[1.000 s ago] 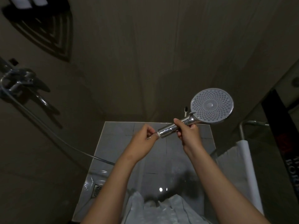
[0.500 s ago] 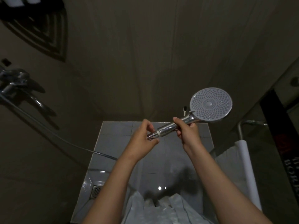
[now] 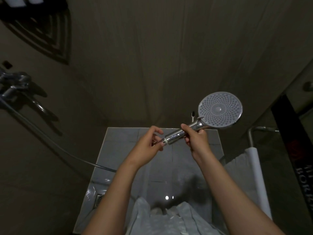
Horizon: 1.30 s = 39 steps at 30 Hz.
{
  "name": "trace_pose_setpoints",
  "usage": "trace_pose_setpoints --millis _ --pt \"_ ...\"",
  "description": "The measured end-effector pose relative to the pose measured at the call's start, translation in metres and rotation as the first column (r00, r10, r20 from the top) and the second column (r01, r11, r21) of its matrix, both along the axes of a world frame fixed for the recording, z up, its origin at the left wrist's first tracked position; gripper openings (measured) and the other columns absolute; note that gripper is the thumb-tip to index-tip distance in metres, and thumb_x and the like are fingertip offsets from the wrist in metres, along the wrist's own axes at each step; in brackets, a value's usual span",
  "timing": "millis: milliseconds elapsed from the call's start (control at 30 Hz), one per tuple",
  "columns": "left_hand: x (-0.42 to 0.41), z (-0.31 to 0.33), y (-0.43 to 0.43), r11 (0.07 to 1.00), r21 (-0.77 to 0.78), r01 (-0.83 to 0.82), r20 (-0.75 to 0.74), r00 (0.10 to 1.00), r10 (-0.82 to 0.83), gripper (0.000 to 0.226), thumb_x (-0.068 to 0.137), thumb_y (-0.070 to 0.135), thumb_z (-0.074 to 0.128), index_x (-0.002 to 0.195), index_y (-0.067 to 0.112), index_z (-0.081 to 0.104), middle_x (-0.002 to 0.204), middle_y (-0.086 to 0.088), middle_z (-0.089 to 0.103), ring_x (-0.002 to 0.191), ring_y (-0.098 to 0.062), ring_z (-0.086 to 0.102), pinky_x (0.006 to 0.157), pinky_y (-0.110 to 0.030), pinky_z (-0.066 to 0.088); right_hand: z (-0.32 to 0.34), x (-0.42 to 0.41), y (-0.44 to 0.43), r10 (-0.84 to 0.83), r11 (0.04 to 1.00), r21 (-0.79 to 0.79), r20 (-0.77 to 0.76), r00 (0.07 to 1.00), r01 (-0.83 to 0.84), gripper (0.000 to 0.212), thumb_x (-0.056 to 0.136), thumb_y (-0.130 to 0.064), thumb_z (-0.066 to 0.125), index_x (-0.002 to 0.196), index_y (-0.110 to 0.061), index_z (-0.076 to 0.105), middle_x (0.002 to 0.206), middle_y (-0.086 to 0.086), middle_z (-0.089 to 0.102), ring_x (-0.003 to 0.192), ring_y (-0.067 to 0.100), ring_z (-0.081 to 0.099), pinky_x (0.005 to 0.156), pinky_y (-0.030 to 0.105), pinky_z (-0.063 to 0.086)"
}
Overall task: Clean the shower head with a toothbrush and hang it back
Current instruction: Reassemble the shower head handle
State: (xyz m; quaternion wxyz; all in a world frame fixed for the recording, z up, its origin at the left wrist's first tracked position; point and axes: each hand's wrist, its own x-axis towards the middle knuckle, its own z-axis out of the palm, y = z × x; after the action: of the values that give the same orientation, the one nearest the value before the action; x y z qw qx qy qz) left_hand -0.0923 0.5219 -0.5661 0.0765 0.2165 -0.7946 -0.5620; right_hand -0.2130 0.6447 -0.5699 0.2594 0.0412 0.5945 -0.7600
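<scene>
Over the wet tiled floor (image 3: 118, 138) of the shower stall, the shower head (image 3: 220, 110) is held up in the air, its spray face turned toward the person. The right hand (image 3: 197, 139) grasps its chrome handle, and the left hand (image 3: 149, 145) pinches the hose nut (image 3: 162, 141) at the handle's base. What looks like the toothbrush (image 3: 192, 115) pokes up just behind the handle; whether any finger holds it I cannot tell. If that nut gets turned, the hose (image 3: 50, 141) may come loose and drop, or leak later. Wet chrome slips easily, and a fumble would send the head onto the tiles.
</scene>
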Motion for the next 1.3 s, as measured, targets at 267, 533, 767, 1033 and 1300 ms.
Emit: trace_pose_setpoints --millis 267,533,767,1033,1300 --pt "0.001 0.003 0.001 0.985 -0.165 -0.04 -0.049 0.998 0.033 0.03 0.07 0.012 0.076 0.084 0.027 0.053 0.081 0.011 0.061 0.063 0.002 0.057 0.058 -0.013 0.047 -0.002 0.0 -0.002 0.016 1.0 0.0 0.017 1.0 -0.016 0.017 0.084 -0.008 0.067 0.08 -0.012 0.051 0.062 0.002 0.049 0.038 0.001 0.039 0.037 0.012 0.031" --pt "-0.002 0.004 0.004 1.0 -0.024 -0.015 0.099 0.995 0.018 0.013 0.09 0.012 0.055 0.086 0.024 0.052 0.086 0.0 0.072 0.072 -0.01 0.068 0.074 -0.031 0.05 -0.005 -0.001 -0.002 -0.021 1.0 0.019 0.0 1.0 0.021 0.022 0.083 -0.008 0.068 0.073 -0.014 0.049 0.058 0.002 0.048 0.034 0.0 0.039 0.034 0.012 0.032" --pt "0.004 0.0 -0.003 0.996 -0.09 -0.009 -0.024 1.0 0.007 0.031 0.074 0.004 0.07 0.081 0.027 0.051 0.075 0.004 0.061 0.067 -0.007 0.055 0.066 -0.023 0.044 -0.006 0.001 -0.002 -0.012 1.0 0.011 0.013 1.0 0.012 0.024 0.083 -0.008 0.068 0.072 -0.015 0.048 0.059 0.001 0.048 0.034 0.0 0.038 0.033 0.012 0.03" --pt "0.008 -0.003 -0.003 0.985 -0.153 -0.074 -0.045 0.997 0.068 0.033 0.072 0.012 0.074 0.086 0.031 0.051 0.081 0.006 0.063 0.069 0.002 0.059 0.061 -0.011 0.046 -0.001 0.009 -0.007 -0.036 0.999 -0.028 0.009 0.999 0.036 0.021 0.083 -0.009 0.069 0.076 -0.014 0.049 0.059 -0.001 0.049 0.036 0.0 0.04 0.035 0.012 0.032" --pt "0.008 0.011 -0.004 0.993 0.119 -0.022 0.045 0.999 0.017 0.017 0.09 0.0 0.05 0.088 0.016 0.056 0.076 -0.001 0.068 0.055 -0.003 0.057 0.049 -0.01 0.038 -0.001 0.012 -0.006 -0.075 0.994 -0.077 -0.04 0.996 0.072 0.02 0.083 -0.011 0.069 0.084 -0.012 0.049 0.062 -0.001 0.05 0.04 0.002 0.041 0.037 0.014 0.034"
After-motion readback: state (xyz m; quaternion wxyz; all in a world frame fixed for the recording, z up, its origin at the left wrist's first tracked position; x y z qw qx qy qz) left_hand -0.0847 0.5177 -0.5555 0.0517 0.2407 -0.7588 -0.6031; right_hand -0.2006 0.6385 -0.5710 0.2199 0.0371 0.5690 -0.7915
